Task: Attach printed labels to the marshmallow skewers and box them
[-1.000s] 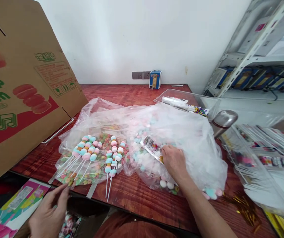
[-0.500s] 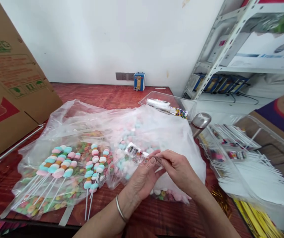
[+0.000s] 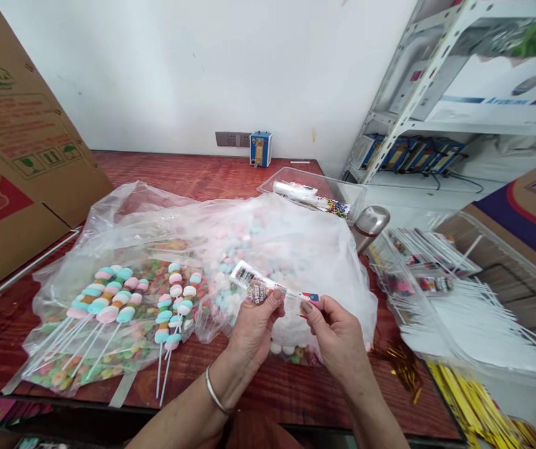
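Note:
Both my hands hold a narrow clear printed wrapper sleeve [image 3: 268, 288] over the table's front. My left hand [image 3: 253, 327] pinches its middle with thumb and fingers, and a silver bangle sits on that wrist. My right hand [image 3: 336, 333] pinches the sleeve's right end. Just beyond the hands lies a big clear plastic bag [image 3: 291, 249] of pink, blue and white marshmallow pieces. To the left, several marshmallow skewers [image 3: 109, 299] on white sticks lie on another plastic bag of small coloured candies.
A red-brown wooden table [image 3: 193, 174] carries everything. A large cardboard box [image 3: 20, 156] leans at the left. A clear tray [image 3: 315, 190] and a steel flask [image 3: 371, 224] stand behind the bag. Clear bins of wrapped white sticks [image 3: 459, 299] and a metal shelf [image 3: 436, 93] are at the right.
My left hand came up from below the table's edge and joined my right hand on the sleeve. The right hand lifted the sleeve off the bag. The camera turned to the right.

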Demonstrator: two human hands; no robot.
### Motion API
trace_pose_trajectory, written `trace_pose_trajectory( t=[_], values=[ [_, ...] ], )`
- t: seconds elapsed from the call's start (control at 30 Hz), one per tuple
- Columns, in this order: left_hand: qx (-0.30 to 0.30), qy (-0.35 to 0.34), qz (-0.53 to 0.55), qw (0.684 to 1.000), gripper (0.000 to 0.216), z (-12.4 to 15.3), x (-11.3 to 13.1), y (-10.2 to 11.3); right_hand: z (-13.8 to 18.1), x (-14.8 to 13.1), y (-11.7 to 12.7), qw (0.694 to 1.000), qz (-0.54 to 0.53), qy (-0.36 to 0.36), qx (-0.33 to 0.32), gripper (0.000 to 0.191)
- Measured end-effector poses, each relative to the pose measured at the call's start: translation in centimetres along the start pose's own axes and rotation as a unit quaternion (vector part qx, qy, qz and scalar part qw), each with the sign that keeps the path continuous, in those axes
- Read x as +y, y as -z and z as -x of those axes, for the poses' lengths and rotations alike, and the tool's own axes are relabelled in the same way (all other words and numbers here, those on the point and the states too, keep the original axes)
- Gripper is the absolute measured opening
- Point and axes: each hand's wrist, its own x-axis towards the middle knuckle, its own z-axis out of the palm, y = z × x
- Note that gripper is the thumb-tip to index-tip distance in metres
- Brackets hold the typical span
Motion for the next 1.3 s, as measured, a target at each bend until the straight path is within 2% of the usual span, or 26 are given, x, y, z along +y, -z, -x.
trace_pose_trajectory(
  t=[0.13,0.2,0.33,0.4,0.5,0.6,0.67,0.77,0.83,0.9,1.07,1.3],
  values=[
    [0.0,-0.016,0.014,1.0,0.034,0.1,-0.3,0.2,0.7,-0.1,-0.2,1.0,-0.008,-0.015,0.014,0.047],
    [-0.005,-0.031,0.021,0.999,0.034,0.1,-0.5,0.4,0.9,-0.2,-0.3,0.996,-0.063,-0.056,0.01,0.049],
    [-0.009,-0.054,0.015,0.998,0.034,0.2,-0.7,0.8,1.1,-0.7,-0.4,0.97,-0.196,-0.139,-0.017,0.048],
    [-0.016,-0.05,-0.001,0.999,0.033,0.4,-0.6,0.8,1.1,-0.7,-0.4,0.972,-0.2,-0.122,-0.02,0.042],
    [-0.042,-0.017,-0.011,0.999,0.031,0.6,-0.3,0.9,1.2,-0.6,-0.4,0.987,-0.14,-0.075,-0.018,0.032],
    [-0.058,0.039,0.031,0.997,0.03,0.5,0.1,1.3,1.7,-0.8,0.1,0.996,-0.082,-0.043,-0.011,0.032],
    [-0.052,0.076,0.082,0.992,0.029,0.2,0.3,1.6,2.2,-1.2,0.5,0.998,-0.061,-0.011,0.03,0.029],
    [-0.04,0.112,0.144,0.982,0.025,0.0,0.4,1.9,3.1,-2.2,0.9,0.993,-0.019,0.076,0.085,0.029],
    [-0.034,0.12,0.163,0.979,0.023,0.0,0.4,1.8,3.5,-2.7,0.9,0.987,0.01,0.139,0.078,0.022],
    [-0.035,0.125,0.17,0.977,0.024,0.1,0.4,1.6,3.8,-3.0,0.5,0.982,0.032,0.172,0.064,0.019],
    [-0.049,0.116,0.152,0.98,0.029,0.5,0.4,1.4,3.4,-2.6,-0.4,0.99,0.012,0.136,0.018,0.023],
    [-0.071,0.094,0.105,0.988,0.025,0.5,0.4,1.6,2.7,-2.2,-0.6,0.994,-0.029,0.1,-0.019,0.015]
  ],
)
